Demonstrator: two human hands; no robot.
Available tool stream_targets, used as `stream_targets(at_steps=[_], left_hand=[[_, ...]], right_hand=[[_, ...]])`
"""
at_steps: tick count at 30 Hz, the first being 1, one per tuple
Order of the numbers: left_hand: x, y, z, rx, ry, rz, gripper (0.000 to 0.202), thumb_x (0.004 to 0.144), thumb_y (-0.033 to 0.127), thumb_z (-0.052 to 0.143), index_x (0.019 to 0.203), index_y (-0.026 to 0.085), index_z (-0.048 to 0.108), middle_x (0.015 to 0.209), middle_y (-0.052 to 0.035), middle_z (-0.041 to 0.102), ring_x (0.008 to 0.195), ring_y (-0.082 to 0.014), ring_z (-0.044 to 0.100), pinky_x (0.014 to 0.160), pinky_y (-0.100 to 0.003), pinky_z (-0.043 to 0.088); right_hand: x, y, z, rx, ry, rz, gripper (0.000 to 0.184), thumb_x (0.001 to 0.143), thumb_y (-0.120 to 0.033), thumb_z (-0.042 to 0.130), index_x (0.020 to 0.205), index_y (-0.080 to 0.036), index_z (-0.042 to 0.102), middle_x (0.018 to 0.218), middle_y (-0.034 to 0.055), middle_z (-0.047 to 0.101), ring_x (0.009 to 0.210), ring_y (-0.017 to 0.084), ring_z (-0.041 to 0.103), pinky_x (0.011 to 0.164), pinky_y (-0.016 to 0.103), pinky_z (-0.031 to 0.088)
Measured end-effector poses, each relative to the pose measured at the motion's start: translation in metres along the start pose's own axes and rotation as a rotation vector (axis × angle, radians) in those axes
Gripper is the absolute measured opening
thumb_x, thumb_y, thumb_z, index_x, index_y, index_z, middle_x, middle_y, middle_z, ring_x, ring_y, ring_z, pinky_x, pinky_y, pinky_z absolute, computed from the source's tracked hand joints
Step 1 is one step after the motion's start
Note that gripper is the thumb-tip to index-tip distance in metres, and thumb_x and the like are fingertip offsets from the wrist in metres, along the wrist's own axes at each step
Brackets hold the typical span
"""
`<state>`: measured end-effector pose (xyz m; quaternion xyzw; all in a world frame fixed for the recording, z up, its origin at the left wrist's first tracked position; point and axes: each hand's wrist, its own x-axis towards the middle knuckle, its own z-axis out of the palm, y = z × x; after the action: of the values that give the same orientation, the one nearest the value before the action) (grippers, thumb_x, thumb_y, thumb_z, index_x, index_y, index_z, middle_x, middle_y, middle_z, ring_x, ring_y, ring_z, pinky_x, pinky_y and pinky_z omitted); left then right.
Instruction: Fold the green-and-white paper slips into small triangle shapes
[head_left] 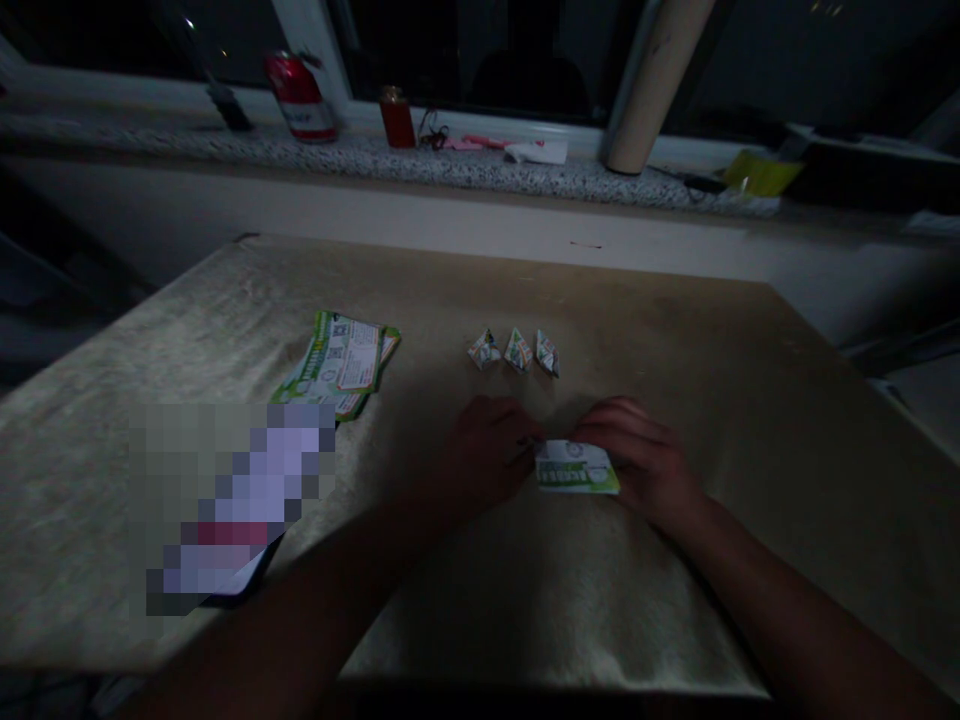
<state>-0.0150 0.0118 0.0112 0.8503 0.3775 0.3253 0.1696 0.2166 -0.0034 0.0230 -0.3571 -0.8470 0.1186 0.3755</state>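
Note:
A small folded piece of green and white printed paper (577,468) is held between my two hands over the table. My left hand (495,445) pinches its left end, fingers closed. At the right end, my right hand (637,450) grips the paper with curled fingers. Just beyond my hands stand three little folded paper boats (517,351) in a row, made of similar printed paper. To the left lies a stack of flat green and white printed sheets (345,360). The fingertips are dim and partly hidden.
Left of my left forearm lies a blurred-out phone (255,500) on the table (420,290). On the granite windowsill behind (465,170) are a red can (300,98), a red jar (397,120), a cardboard tube (656,90) and a yellow item (761,173).

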Motion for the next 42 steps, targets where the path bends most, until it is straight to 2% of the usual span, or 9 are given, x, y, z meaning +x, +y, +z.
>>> stream_targets(at_steps=[5,10,15,20,26,29,33,42], left_hand=[[-0.002,-0.008,0.000,0.207,0.093,0.281,0.009,0.088,0.017,0.059,0.086,0.018,0.068,0.082,-0.0033,0.066,0.078,-0.0166,0.058,0.077,-0.032,0.042],[-0.003,-0.007,-0.001,0.291,0.070,0.378,0.011,0.088,0.014,0.057,0.085,0.017,0.066,0.080,-0.0036,0.065,0.074,-0.0156,0.057,0.075,-0.033,0.042],[-0.005,-0.005,-0.001,0.309,0.003,0.348,0.009,0.086,0.016,0.058,0.084,0.017,0.066,0.082,-0.0042,0.064,0.076,-0.0169,0.057,0.076,-0.033,0.042],[-0.009,-0.005,-0.002,0.292,-0.185,0.345,0.009,0.088,0.017,0.058,0.087,0.017,0.067,0.088,-0.0048,0.065,0.080,-0.0173,0.058,0.078,-0.032,0.042],[-0.010,-0.003,-0.006,0.244,-0.344,0.277,0.010,0.088,0.023,0.060,0.087,0.017,0.068,0.091,-0.0050,0.066,0.083,-0.0174,0.059,0.083,-0.033,0.042],[-0.010,-0.001,-0.008,0.235,-0.367,0.267,0.011,0.088,0.024,0.061,0.085,0.017,0.069,0.089,-0.0049,0.067,0.084,-0.0180,0.059,0.083,-0.033,0.042],[-0.009,0.003,-0.010,0.249,-0.396,0.240,0.013,0.087,0.026,0.062,0.082,0.017,0.069,0.086,-0.0046,0.067,0.082,-0.0184,0.060,0.082,-0.034,0.041],[-0.004,0.007,-0.011,0.243,-0.495,0.011,0.018,0.088,0.030,0.061,0.082,0.017,0.071,0.081,-0.0035,0.068,0.080,-0.0195,0.063,0.083,-0.036,0.041]], right_hand=[[-0.007,0.003,0.002,-0.220,-0.023,-0.163,0.015,0.092,-0.025,0.064,0.106,-0.023,0.071,0.098,0.0080,0.072,0.094,0.025,0.064,0.087,0.043,0.049],[-0.011,0.005,0.008,-0.282,-0.053,-0.221,0.015,0.092,-0.019,0.064,0.106,-0.020,0.069,0.100,0.0085,0.071,0.095,0.024,0.062,0.086,0.042,0.050],[-0.011,0.006,0.005,-0.234,-0.130,-0.228,0.018,0.091,-0.021,0.064,0.107,-0.018,0.068,0.096,0.0093,0.071,0.091,0.024,0.061,0.083,0.042,0.050],[-0.012,0.006,0.002,-0.179,-0.295,-0.227,0.027,0.087,-0.012,0.057,0.110,-0.019,0.070,0.101,0.0084,0.072,0.095,0.024,0.062,0.089,0.042,0.049],[-0.011,0.001,-0.002,-0.141,-0.380,-0.206,0.030,0.086,-0.026,0.061,0.114,-0.019,0.071,0.109,0.0108,0.070,0.102,0.027,0.062,0.093,0.045,0.048],[-0.010,-0.002,-0.003,-0.151,-0.397,-0.195,0.030,0.087,-0.034,0.065,0.112,-0.019,0.072,0.110,0.0108,0.070,0.104,0.027,0.062,0.095,0.044,0.047],[-0.010,-0.004,-0.002,-0.158,-0.409,-0.166,0.022,0.090,-0.031,0.063,0.105,-0.020,0.074,0.107,0.0089,0.070,0.105,0.025,0.062,0.096,0.043,0.047],[-0.010,0.002,0.003,-0.042,-0.365,-0.067,0.013,0.093,-0.026,0.062,0.097,-0.020,0.073,0.099,0.0062,0.071,0.097,0.021,0.064,0.091,0.039,0.048]])
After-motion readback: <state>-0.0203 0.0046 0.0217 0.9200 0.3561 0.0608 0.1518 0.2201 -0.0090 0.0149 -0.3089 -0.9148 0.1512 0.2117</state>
